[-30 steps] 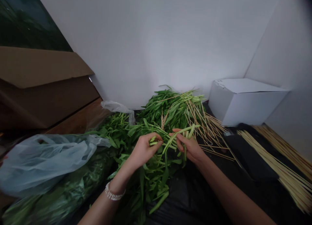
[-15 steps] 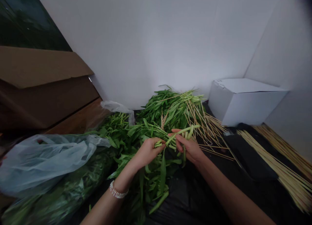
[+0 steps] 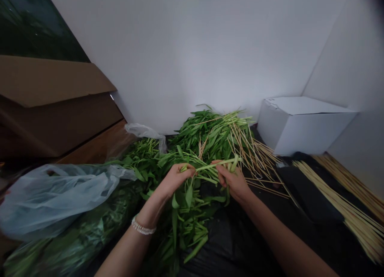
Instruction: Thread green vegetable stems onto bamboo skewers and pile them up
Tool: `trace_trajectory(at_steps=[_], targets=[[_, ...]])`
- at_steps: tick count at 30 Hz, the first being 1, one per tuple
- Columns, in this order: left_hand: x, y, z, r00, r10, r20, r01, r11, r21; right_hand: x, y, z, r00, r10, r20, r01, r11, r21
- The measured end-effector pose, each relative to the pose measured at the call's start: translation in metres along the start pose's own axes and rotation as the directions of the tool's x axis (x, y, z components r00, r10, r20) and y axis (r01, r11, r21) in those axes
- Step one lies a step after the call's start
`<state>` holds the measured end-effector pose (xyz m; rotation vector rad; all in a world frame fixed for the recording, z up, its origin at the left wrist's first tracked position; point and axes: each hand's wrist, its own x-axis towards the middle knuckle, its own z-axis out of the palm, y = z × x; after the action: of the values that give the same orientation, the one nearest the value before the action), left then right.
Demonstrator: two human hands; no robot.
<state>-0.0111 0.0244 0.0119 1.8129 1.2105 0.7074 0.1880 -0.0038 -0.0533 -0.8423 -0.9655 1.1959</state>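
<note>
Gripping green stems point(image 3: 206, 167), the left hand point(image 3: 174, 178) sits farther than before from the stem-clasping right hand point(image 3: 236, 182)

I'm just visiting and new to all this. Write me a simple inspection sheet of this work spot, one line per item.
Surface: wrinkled black sheet, with loose greens on it below the hands.
Things in hand: one long green stalk stretched between both hands; a bunch of stalks in the right.
Hands: left hand pinches the long stalk; right hand has its fingers closed around the bunch.
Clutter: thin sticks strewn beside the back heap of greens; stick bundles at right; flat black object, identity unclear; plastic bag at left.
Cables: nothing seen.
Surroundings: cardboard box left, white box right, pale wall behind.
</note>
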Motion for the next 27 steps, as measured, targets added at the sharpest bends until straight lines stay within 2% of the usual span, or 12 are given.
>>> trace_trajectory(at_steps=[2,4,7,9,13,15,17,19,22,25,27], targets=[[0.000,-0.002,-0.005,0.990,-0.055,0.131,0.069,0.992,-0.104,0.001,0.000,-0.001,1.000,-0.007,0.007,0.007,1.000,0.006],[0.001,-0.005,-0.008,0.985,-0.017,0.171,0.030,0.997,-0.076,0.001,-0.002,-0.001,1.000,-0.013,0.018,0.013,1.000,-0.026],[0.003,-0.010,-0.007,0.998,0.059,0.031,-0.061,0.997,0.056,-0.002,-0.002,0.002,0.999,-0.003,0.038,0.006,0.995,-0.099],[0.006,-0.013,-0.003,0.995,0.027,-0.093,-0.022,0.998,0.058,-0.004,0.000,0.004,0.999,0.015,0.050,-0.009,0.992,-0.129],[0.015,-0.019,-0.002,0.963,-0.130,-0.238,0.078,0.973,-0.216,-0.004,0.005,0.006,0.998,0.041,0.047,-0.034,0.990,-0.136],[0.019,-0.023,-0.010,0.937,-0.201,-0.286,0.092,0.931,-0.352,-0.001,0.004,0.003,0.999,0.027,0.019,-0.025,0.993,-0.115],[0.021,-0.028,-0.023,0.915,-0.237,-0.326,0.083,0.903,-0.421,0.002,0.002,-0.002,1.000,-0.001,-0.019,-0.001,0.997,-0.071],[0.021,-0.032,-0.037,0.906,-0.239,-0.350,0.054,0.884,-0.464,0.005,-0.001,-0.005,0.999,-0.010,-0.044,0.009,1.000,-0.019],[0.017,-0.032,-0.051,0.923,-0.216,-0.320,0.023,0.859,-0.511,0.007,-0.001,-0.006,0.998,0.010,-0.063,-0.008,0.999,0.031],[0.011,-0.023,-0.050,0.946,-0.150,-0.289,-0.004,0.882,-0.471,0.005,0.001,-0.002,0.999,0.013,-0.052,-0.012,0.999,0.032],[0.008,-0.013,-0.041,0.959,-0.055,-0.277,-0.043,0.940,-0.338,0.004,0.003,0.000,0.999,0.012,-0.037,-0.012,1.000,0.008]])
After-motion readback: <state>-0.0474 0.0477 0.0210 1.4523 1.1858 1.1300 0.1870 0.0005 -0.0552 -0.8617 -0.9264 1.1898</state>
